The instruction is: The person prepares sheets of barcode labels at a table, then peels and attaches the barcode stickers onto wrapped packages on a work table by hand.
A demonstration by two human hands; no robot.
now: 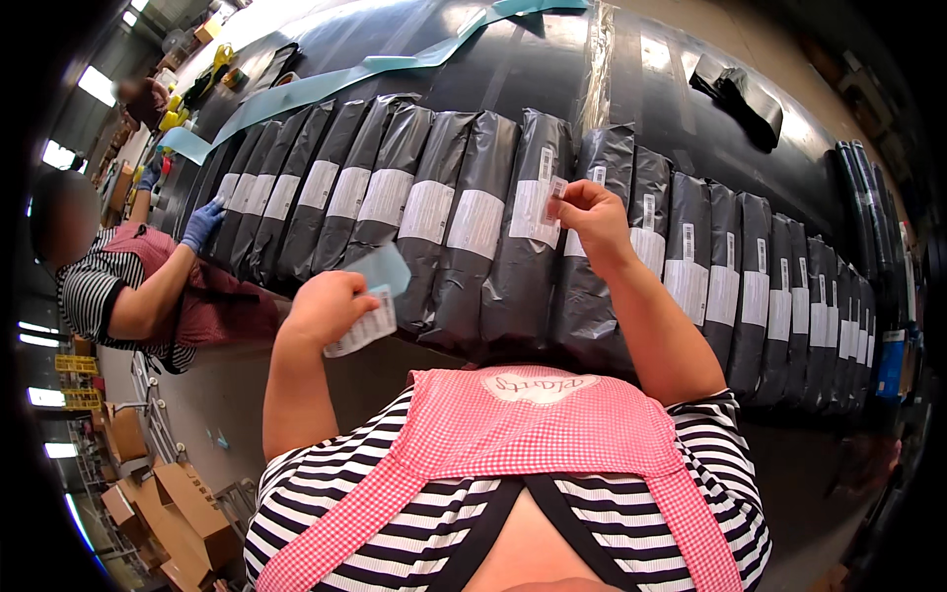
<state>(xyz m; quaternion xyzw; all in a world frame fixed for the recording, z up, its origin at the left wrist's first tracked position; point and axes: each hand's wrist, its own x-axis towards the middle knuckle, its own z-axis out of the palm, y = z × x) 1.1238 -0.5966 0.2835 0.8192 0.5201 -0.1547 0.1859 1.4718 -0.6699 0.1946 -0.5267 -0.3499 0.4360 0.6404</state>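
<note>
A long row of black plastic-wrapped packages [488,178] lies side by side across the table, each with a white label band. My left hand [330,304] is closed on a sheet of barcode stickers [370,324] with pale blue backing, held in front of the row. Between the thumb and finger of my right hand [598,219] is a small barcode sticker [556,189], over the upper part of a package's white label [533,219]. Packages to the right carry a narrow barcode sticker [688,240] above the label; those left of my right hand show only the white band.
A co-worker's gloved hand [203,223] touches the row's left end. Behind the packages, a blue backing strip [326,87] trails over the dark table [473,69]. Crumpled black plastic [740,102] lies at the back right. Cardboard boxes [182,518] stand at lower left.
</note>
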